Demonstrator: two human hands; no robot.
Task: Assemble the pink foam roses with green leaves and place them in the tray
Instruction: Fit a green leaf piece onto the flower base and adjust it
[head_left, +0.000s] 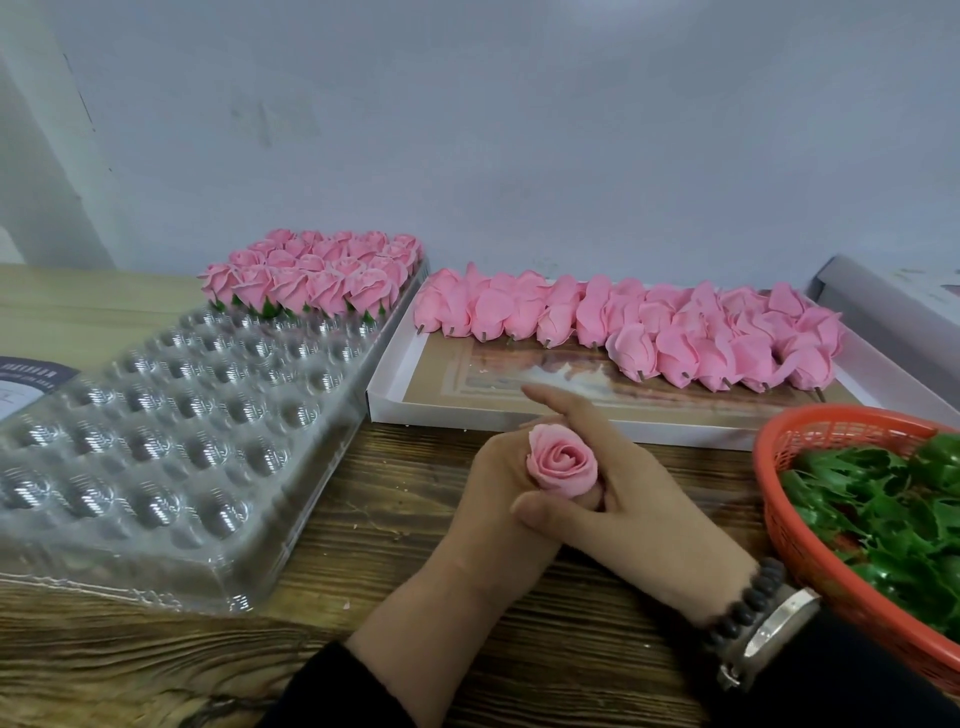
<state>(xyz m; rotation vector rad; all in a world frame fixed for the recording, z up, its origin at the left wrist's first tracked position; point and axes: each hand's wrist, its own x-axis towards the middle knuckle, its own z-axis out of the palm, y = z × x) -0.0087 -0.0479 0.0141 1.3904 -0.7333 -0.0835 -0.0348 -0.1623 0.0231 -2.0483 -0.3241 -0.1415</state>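
Observation:
A pink foam rose (561, 460) stands upright at the table's middle, held between both hands. My left hand (488, 499) wraps it from the left and below. My right hand (644, 499) lies over the left, its thumb pressed across the rose's base and its index finger stretched out behind the bloom. The rose's underside is hidden, so I cannot tell whether a leaf is on it. The clear plastic tray (156, 587) lies at the left. Finished roses with green leaves (311, 280) fill its far rows.
A white box (519, 415) behind the hands holds several bare pink roses (675, 338) lying on their sides. An orange basket (810, 561) of green leaves (893, 514) sits at the right edge. The wall runs close behind. A wooden tabletop (389, 519) shows between tray and hands.

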